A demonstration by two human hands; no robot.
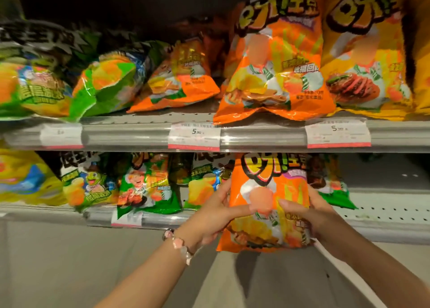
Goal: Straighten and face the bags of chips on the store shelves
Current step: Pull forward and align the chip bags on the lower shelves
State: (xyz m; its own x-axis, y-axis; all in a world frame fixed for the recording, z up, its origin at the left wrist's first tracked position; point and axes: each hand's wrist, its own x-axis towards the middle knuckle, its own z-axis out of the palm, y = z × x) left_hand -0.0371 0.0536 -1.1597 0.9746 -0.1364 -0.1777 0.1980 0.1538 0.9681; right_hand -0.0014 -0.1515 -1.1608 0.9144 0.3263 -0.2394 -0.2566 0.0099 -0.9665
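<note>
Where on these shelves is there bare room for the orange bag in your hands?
The lower shelf lies bare right of the green-bottomed bag, its perforated deck showing. The upper shelf has a small gap between the two orange bags. Elsewhere bags crowd together. Both hands hold the orange bag.

The held bag (267, 203) stands upright in front of the lower shelf (384, 214), left hand (216, 212) on its left edge, right hand (309, 214) on its right. Directly above it, on the upper shelf (256, 135), stands another bag (277, 63); left of that one, a leaning bag (176, 77).
</note>
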